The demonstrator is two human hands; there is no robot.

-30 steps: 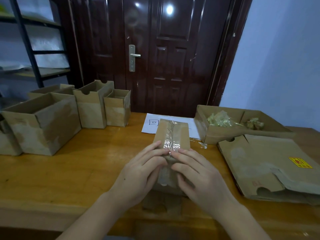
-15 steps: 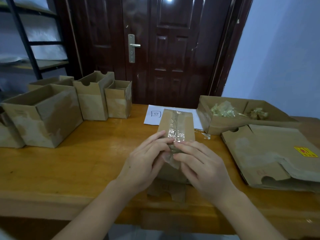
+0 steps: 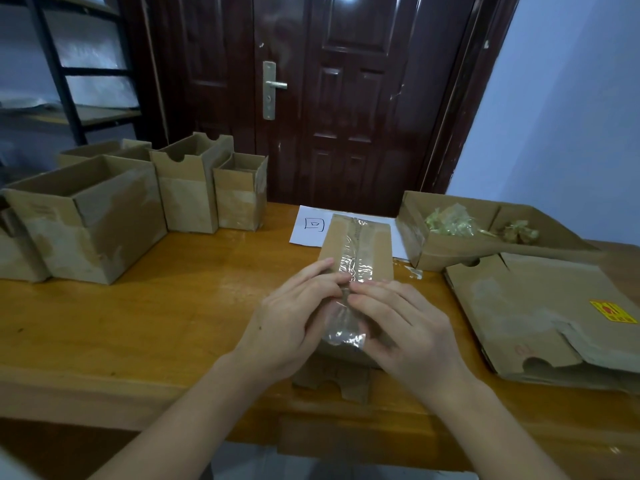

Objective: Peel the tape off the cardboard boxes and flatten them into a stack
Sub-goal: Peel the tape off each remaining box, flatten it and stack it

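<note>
- Your left hand lies on the near left part of the small brown cardboard box, its fingers bent and their tips meeting at the strip of clear shiny tape on the box's top; whether they pinch the tape or only press on it you cannot tell from here.
- Your right hand lies on the near right part of the same box, fingers lightly curled, their tips touching the tape just beside your left fingertips; the grip itself is hidden.
- The tape runs along the middle of the box top from the far edge toward you and down the near face, where a wrinkled end shows between your two hands.
- The box stands on the orange-brown wooden table, in the middle near its front edge, with a loose cardboard flap lying under its near end.
- A white sheet of paper lies just behind the box.
- On your right lies a flattened brown cardboard box with a yellow sticker, and behind it an open shallow cardboard tray holding crumpled balls of removed tape.
- On your left stand several open brown cardboard boxes in a group.
</note>
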